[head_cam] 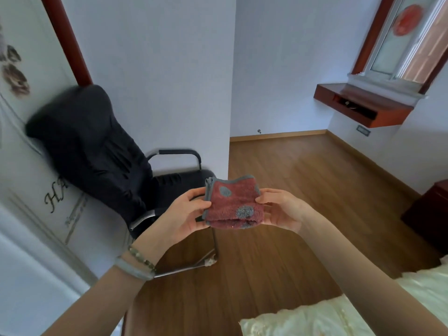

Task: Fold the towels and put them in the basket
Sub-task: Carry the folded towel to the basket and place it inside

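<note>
Two bare forearms rise from the bottom of the frame, past a pale cream quilted bed cover (315, 316) in the lower right corner. A grey bangle and a beaded bracelet (135, 265) circle the left wrist.

At the centre of the frame, a small folded dusty-red terry towel with grey spots and grey edging (234, 204) hangs in mid-air between the hands. The left hand (184, 212) grips its left edge, thumb on the front and fingers behind. The right hand (281, 209) pinches its right edge the same way.

Behind them to the left stands a black padded office chair with metal arms (92, 146), over a brown wooden plank floor (303, 180). A dark cabinet (429, 214) sits at the right edge. In the upper right, a red-brown wall shelf (363, 107) hangs below a window (407, 40).
</note>
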Motion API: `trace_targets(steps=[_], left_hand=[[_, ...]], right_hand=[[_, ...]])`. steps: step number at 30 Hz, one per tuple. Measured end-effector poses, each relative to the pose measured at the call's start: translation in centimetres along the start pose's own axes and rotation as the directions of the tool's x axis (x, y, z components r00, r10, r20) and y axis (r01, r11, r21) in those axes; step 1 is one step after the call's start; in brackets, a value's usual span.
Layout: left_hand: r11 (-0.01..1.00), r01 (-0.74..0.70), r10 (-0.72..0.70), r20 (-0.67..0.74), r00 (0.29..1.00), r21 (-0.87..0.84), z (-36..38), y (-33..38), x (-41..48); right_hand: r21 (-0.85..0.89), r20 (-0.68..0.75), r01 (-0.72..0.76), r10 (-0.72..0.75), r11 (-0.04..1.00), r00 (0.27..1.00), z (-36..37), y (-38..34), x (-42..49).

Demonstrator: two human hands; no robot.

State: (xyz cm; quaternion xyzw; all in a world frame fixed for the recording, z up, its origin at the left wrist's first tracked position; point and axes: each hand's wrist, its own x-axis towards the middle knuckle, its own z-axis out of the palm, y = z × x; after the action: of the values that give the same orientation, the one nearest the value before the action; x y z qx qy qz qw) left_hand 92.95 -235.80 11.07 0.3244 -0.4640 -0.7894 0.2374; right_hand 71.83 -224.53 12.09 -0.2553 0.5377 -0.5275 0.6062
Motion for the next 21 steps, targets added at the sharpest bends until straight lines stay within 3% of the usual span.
trace_targets(steps=[9,21], left_hand=[[0.994,0.069,-0.082,0.172,0.982,0.083,0.1,5.5,19.5],[0.969,0.162,-0.232,0.469,0.852,0.185,7.0,11.8,42.5]], right_hand=[[0.107,-0.179,0.062,-0.042,0.992,0.983,-7.0,-6.3,12.8],[0.223,-0.486,0.191,-0.061,0.956,0.872,-16.9,-15.0,22.4]])
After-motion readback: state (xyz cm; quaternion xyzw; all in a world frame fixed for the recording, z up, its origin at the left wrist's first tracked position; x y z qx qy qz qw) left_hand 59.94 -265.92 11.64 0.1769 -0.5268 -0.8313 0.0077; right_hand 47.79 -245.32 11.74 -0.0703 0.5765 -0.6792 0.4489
